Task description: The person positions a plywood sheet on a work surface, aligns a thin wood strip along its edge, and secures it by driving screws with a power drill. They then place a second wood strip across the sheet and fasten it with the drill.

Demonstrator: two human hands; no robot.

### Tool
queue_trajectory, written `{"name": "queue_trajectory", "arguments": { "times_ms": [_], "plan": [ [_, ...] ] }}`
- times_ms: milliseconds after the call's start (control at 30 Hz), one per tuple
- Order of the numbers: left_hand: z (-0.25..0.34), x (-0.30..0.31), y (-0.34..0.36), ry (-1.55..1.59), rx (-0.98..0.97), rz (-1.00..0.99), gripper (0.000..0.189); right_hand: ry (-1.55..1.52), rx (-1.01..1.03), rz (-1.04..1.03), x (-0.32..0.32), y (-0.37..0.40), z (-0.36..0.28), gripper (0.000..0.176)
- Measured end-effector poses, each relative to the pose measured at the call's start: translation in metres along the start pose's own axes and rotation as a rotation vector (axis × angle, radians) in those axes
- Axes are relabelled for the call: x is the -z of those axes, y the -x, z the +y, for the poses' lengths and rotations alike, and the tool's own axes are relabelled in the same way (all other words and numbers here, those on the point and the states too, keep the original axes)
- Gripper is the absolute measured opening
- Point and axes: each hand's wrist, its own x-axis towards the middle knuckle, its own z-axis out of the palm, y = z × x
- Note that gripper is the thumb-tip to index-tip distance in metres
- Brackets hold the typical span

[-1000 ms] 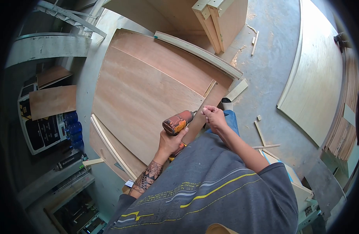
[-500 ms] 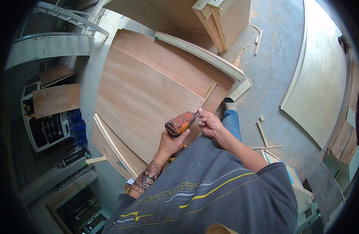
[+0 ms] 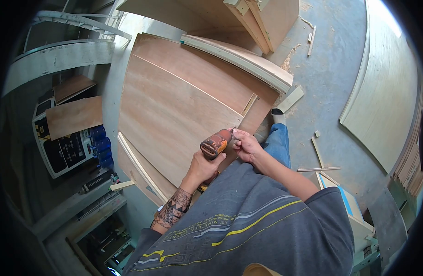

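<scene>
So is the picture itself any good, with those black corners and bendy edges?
Head view: rounded black corners and bowed edges, probably from a very wide lens; head view: white glare at the top of the pale sheet; head view: deep gloom at lower left; head view: plywood panel evenly lit; head view: detail too small between right fingertips and drill.

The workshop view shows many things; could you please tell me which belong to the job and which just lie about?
Job, apparently:
- red-and-orange power driver in the left hand
- broad flat brown plywood panel

Lying about:
- thin pale wooden strip
- small pale wooden block
- black ARGON-labelled cylinder
</scene>
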Motion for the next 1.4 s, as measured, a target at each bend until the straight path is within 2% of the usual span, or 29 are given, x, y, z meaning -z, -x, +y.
{"name": "queue_trajectory", "arguments": {
  "times_ms": [33, 333, 367, 433, 500, 533, 600, 667, 733, 967, 1133, 1333, 1400],
  "plan": [
    [0.002, 0.000, -0.001, -0.011, -0.042, 0.018, 0.045, -0.004, -0.001, 0.000, 0.000, -0.001, 0.000, 0.014],
    [0.021, 0.003, -0.008, -0.039, -0.026, 0.013, 0.043, -0.027, -0.023, -0.022, 0.004, -0.009, -0.003, 0.012],
    [0.024, 0.003, -0.008, -0.040, -0.025, 0.013, 0.043, -0.005, -0.018, 0.024, 0.003, -0.009, -0.003, 0.013],
    [0.029, 0.003, -0.010, -0.082, -0.040, 0.073, 0.029, 0.016, -0.014, 0.067, 0.002, -0.008, -0.004, 0.014],
    [0.031, 0.006, -0.013, -0.106, 0.012, 0.044, 0.032, 0.482, 0.134, 0.222, 0.002, 0.000, -0.010, 0.027],
    [0.031, 0.007, -0.014, -0.129, 0.061, 0.013, 0.034, 0.483, 0.134, 0.222, 0.001, 0.002, -0.016, 0.027],
    [0.023, 0.005, -0.015, -0.146, 0.008, 0.029, 0.036, 1.088, 0.522, 0.495, -0.008, 0.005, -0.035, 0.043],
    [0.020, 0.004, -0.015, -0.164, -0.046, 0.043, 0.038, 1.200, 0.550, 0.512, -0.014, 0.005, -0.053, 0.048],
    [0.021, 0.002, -0.015, -0.156, -0.026, 0.028, 0.040, 1.367, 0.702, 0.478, -0.011, -0.002, -0.061, 0.041],
    [0.021, -0.006, -0.017, -0.105, 0.006, 0.045, 0.039, 1.361, 0.633, 0.454, -0.012, -0.007, -0.069, 0.037],
    [0.016, -0.011, -0.022, -0.109, -0.061, 0.067, 0.036, 1.344, 0.618, 0.452, -0.007, -0.012, -0.067, 0.037],
    [0.012, -0.015, -0.027, -0.102, -0.017, 0.045, 0.036, 1.323, 0.594, 0.457, -0.007, -0.013, -0.066, 0.037],
    [0.004, -0.019, -0.030, -0.107, -0.060, 0.072, 0.034, 1.325, 0.597, 0.464, -0.008, -0.013, -0.065, 0.037]
  ]
}}
